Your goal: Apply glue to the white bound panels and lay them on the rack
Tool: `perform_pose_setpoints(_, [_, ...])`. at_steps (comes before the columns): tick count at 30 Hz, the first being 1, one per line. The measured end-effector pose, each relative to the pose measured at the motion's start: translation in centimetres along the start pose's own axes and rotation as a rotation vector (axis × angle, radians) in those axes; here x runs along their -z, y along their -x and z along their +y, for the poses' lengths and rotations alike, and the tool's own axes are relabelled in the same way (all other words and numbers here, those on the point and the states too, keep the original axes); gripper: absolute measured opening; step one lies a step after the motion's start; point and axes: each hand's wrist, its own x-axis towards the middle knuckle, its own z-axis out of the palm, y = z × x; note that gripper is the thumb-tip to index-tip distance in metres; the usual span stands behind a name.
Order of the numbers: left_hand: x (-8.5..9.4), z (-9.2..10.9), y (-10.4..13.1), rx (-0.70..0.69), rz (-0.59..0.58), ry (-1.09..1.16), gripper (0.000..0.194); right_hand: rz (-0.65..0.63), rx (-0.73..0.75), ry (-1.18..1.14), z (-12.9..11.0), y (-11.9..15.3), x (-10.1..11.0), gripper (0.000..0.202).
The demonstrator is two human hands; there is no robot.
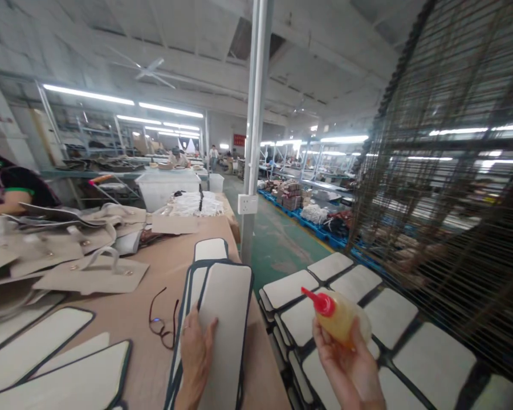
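My right hand (346, 364) is wrapped round a squeeze bottle (342, 319) of yellowish liquid with a red cap and a pointed red nozzle. The bottle is tilted, its nozzle aimed up and left. My left hand (196, 353) lies on a stack of pale, dark-edged panels (228, 302) at the table's right side. Its thumb rests on the top panel and its fingers stretch along that panel's left edge. Folded eyeglasses (162, 324) lie on the brown table (145, 353), left of the stack.
Beige bag pieces with handles (94, 270) and more dark-edged panels (38, 341) cover the table's left. Rows of pale panels (389, 319) lie on a rack at right, beside an upright wire rack (448, 142). A metal post (256, 114) stands ahead; a person (12, 182) is at far left.
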Motion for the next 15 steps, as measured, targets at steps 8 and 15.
perform_pose_setpoints(8, [2.6,1.2,-0.8,0.033,0.051,0.109,0.064,0.019,0.048,-0.032,-2.4,2.2,-2.1,0.034])
perform_pose_setpoints(15, [8.9,6.2,-4.3,-0.103,-0.416,0.339,0.050,-0.100,0.148,0.034,-6.1,4.1,-4.8,0.041])
